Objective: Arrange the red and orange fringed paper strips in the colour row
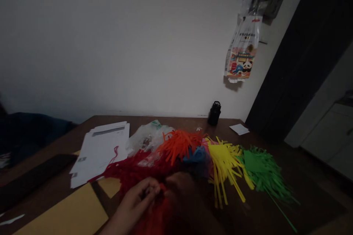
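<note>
My left hand (140, 199) is closed in a pinch on red fringed paper (154, 217), whose strips hang below it. Opposite it, my right hand (182, 186) is dim and blurred, its bent fingers closed at the upper end of the same red paper. Just beyond my hands spreads a dark red fringed heap (138, 167). Orange fringed paper (180, 143) lies behind it, with a blue fringed piece (196, 155) at its right. Farther right are yellow fringed paper (223, 156) and green fringed paper (263, 169).
White printed sheets (100, 150) and a crumpled clear plastic bag (146, 136) lie at the back left. Yellowish card (68, 214) is at the front left, near a long dark object (35, 178). A black bottle (214, 113) and white paper (239, 129) are by the wall.
</note>
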Action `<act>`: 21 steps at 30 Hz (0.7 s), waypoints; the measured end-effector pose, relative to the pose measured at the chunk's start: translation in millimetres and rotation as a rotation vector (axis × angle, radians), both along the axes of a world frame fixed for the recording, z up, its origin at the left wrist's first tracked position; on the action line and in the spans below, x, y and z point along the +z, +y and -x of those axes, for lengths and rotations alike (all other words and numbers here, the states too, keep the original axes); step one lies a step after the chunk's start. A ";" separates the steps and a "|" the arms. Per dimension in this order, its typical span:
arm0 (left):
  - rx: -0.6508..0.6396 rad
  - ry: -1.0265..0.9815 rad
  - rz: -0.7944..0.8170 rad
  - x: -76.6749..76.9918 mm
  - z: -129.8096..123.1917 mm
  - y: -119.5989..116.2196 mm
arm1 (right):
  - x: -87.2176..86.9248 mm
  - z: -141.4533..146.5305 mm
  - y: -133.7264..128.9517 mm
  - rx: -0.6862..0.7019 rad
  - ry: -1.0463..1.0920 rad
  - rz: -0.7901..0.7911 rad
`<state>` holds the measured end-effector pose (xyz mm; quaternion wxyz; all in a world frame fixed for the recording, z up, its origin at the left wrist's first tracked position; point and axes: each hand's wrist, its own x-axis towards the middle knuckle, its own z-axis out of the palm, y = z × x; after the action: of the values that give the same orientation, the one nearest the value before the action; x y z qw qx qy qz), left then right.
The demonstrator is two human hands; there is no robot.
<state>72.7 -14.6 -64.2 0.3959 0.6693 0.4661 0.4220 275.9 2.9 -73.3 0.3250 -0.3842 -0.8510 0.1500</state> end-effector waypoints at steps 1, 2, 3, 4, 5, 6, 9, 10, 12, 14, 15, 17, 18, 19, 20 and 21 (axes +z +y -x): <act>0.010 -0.037 0.028 -0.9 0.2 2.3 | 3.1 -4.1 1.7 -0.018 0.007 0.004; 0.016 -0.072 0.056 -1.8 0.7 4.6 | 6.6 -9.2 2.9 -0.034 0.013 0.007; 0.020 -0.100 0.084 -2.6 1.1 6.6 | 10.5 -15.1 3.0 -0.046 0.015 0.010; 0.020 -0.121 0.113 -3.4 1.0 8.1 | 14.6 -21.9 1.9 -0.050 0.014 0.012; 0.021 -0.138 0.138 -4.0 0.3 8.8 | 18.7 -29.2 -0.9 -0.043 0.008 0.013; 0.022 -0.152 0.162 -4.5 -1.0 8.8 | 22.4 -36.9 -5.3 -0.024 -0.002 0.014; 0.029 -0.191 0.212 -5.1 -7.6 5.4 | 24.2 -57.3 -24.5 0.083 -0.059 0.008; 0.029 -0.205 0.226 -5.0 -9.9 3.8 | 20.0 -61.4 -30.8 0.123 -0.081 0.005; 0.023 -0.234 0.251 -4.5 -13.3 1.4 | 4.2 -63.6 -39.7 0.177 -0.120 -0.010; 0.011 -0.268 0.266 -3.5 -14.5 0.8 | -17.1 -59.0 -43.0 0.150 -0.155 -0.093; 0.005 -0.289 0.270 -2.7 -14.1 1.2 | -27.1 -55.6 -43.4 0.094 -0.179 -0.205; -0.003 -0.339 0.273 0.3 -11.0 3.5 | -40.7 -50.6 -44.9 0.031 -0.243 -0.338; 0.002 -0.368 0.271 2.5 -8.5 5.2 | -43.1 -49.8 -47.1 0.023 -0.267 -0.374; 0.012 -0.397 0.266 5.3 -5.3 7.1 | -42.5 -50.5 -50.7 0.029 -0.285 -0.380; 0.028 -0.421 0.257 8.6 -1.6 9.2 | -39.5 -52.3 -55.6 0.038 -0.294 -0.378; 0.051 -0.439 0.242 12.2 2.4 11.2 | -34.9 -55.0 -61.6 0.042 -0.296 -0.379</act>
<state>70.4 -3.3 -52.0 0.5541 0.4975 0.4326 0.5084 330.9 -58.7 -108.2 0.2600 -0.3165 -0.9101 -0.0636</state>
